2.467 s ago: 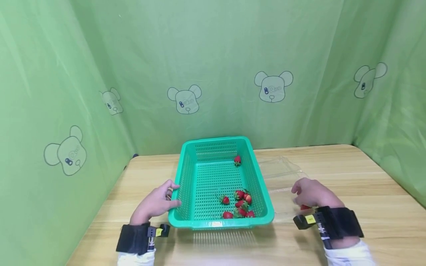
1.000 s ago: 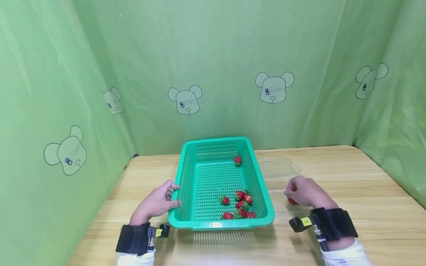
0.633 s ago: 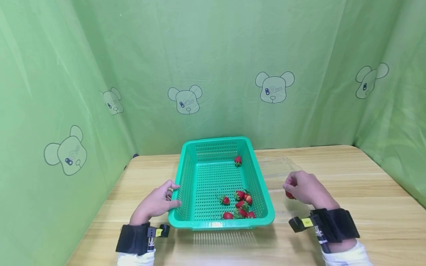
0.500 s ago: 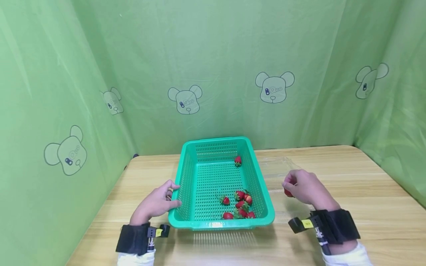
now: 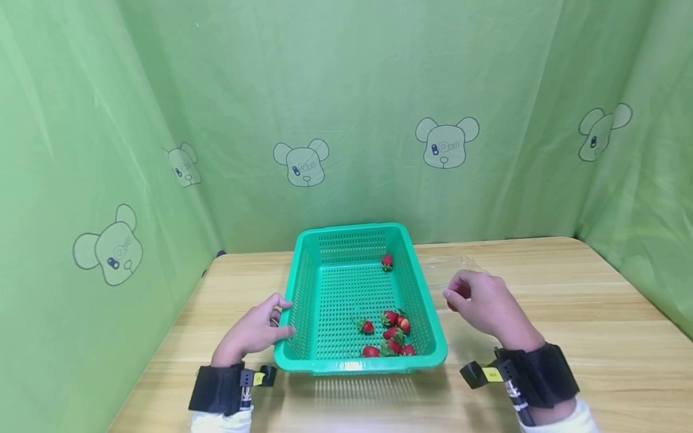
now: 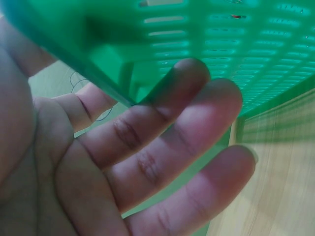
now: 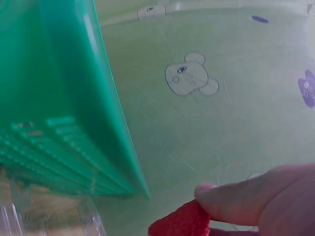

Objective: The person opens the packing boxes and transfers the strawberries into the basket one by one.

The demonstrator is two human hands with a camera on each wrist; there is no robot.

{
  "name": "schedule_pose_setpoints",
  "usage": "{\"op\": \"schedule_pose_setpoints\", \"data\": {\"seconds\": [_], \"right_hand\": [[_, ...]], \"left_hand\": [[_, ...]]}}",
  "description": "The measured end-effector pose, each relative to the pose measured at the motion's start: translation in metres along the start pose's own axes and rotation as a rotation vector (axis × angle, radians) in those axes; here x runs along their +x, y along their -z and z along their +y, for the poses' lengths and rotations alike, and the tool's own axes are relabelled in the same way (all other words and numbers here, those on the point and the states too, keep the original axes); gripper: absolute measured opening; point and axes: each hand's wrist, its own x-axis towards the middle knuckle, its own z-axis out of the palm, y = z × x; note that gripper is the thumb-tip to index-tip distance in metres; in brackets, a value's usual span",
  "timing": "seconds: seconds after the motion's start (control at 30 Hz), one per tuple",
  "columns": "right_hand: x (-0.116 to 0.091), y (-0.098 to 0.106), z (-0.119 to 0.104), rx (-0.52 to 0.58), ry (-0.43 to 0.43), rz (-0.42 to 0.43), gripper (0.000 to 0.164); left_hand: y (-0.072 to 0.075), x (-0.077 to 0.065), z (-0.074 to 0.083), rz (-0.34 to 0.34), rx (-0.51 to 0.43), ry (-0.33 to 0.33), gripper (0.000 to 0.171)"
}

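A green perforated plastic basket [image 5: 357,364] stands in the middle of the wooden table. My left hand [image 5: 254,328] grips its left rim, thumb over the edge; in the left wrist view the fingers [image 6: 172,130] lie along the outer wall. Several strawberries [image 5: 392,332] lie together at the basket's near right, and one more strawberry [image 5: 387,261] rests by the far right wall. Just right of the basket, my right hand [image 5: 484,304] pinches a red strawberry [image 7: 182,221] between thumb and fingers. Its leafy end is hidden.
A clear plastic container [image 5: 444,269] sits right of the basket, partly hidden behind my right hand. Green curtains [image 5: 368,186] with bear-head prints close off the back and sides of the wooden table [image 5: 585,300].
My right hand has picked up the strawberry from the clear container, raised it and carried it left toward the basket. My left hand and the basket have stayed in place.
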Motion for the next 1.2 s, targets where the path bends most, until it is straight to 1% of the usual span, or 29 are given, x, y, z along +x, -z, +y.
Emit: {"op": "schedule_pose_setpoints", "data": {"seconds": [0.17,0.4,0.57,0.73,0.87,1.0,1.07,1.1,1.2], "right_hand": [[-0.001,-0.006,-0.009,0.004,0.047,0.066,0.013],[-0.002,-0.016,-0.02,0.054,0.098,0.152,0.012],[-0.001,-0.026,-0.027,0.075,0.161,0.205,0.01],[-0.001,-0.035,-0.03,0.075,0.214,0.254,0.013],[-0.001,-0.041,-0.029,0.063,0.246,0.268,0.015],[-0.002,-0.045,-0.028,0.053,0.277,0.277,0.016],[-0.002,-0.045,-0.027,0.058,0.292,0.293,0.015],[-0.002,-0.044,-0.027,0.065,0.297,0.304,0.015],[-0.002,-0.041,-0.026,0.084,0.303,0.346,0.014]], "left_hand": [[0.0,-0.002,0.001,0.002,-0.012,-0.008,0.04],[-0.001,0.0,0.002,0.016,0.009,0.015,0.038],[-0.003,0.0,0.003,0.022,0.011,0.002,0.04],[-0.004,0.001,0.005,0.026,0.025,-0.009,0.038],[-0.006,0.005,0.007,0.024,0.06,-0.012,0.037],[-0.008,0.007,0.011,0.019,0.093,0.001,0.044],[-0.009,0.006,0.014,0.028,0.092,0.018,0.051],[-0.009,0.006,0.015,0.038,0.085,0.027,0.054],[-0.009,0.004,0.021,0.089,0.108,0.033,0.06]]}}
